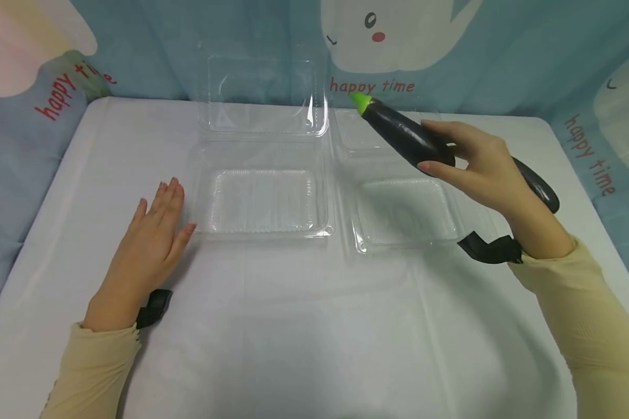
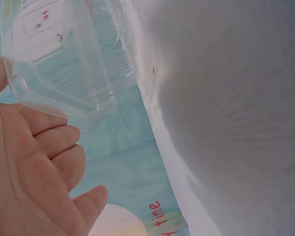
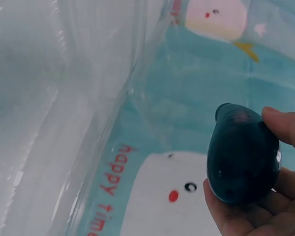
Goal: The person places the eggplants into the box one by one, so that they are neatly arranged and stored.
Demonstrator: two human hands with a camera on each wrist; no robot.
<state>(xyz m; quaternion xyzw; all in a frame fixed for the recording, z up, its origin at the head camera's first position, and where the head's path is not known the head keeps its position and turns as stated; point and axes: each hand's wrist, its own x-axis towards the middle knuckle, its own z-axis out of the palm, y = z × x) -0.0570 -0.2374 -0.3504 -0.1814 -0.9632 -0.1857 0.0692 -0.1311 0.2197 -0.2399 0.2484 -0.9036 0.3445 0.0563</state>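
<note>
My right hand [image 1: 477, 160] grips a dark purple eggplant [image 1: 403, 134] by its thick end, thumb and fingers on opposite sides. Its green stem end points up and left, over the right clear plastic box [image 1: 409, 238]. The right wrist view shows the eggplant's rounded end [image 3: 243, 157] between thumb and fingers. A second eggplant [image 1: 540, 186] is partly hidden behind my right wrist. My left hand [image 1: 147, 247] lies flat with straight fingers beside the left clear plastic box [image 1: 264, 230]. In the left wrist view, fingers reach that box's edge [image 2: 54, 110]; contact is unclear.
Both boxes have raised hinged lids at the back; the left lid [image 1: 262, 122] leans near the blue printed curtain [image 1: 262, 29]. A white-covered table [image 1: 293, 326] lies beneath everything. Black straps [image 1: 490, 249] show at both wrists.
</note>
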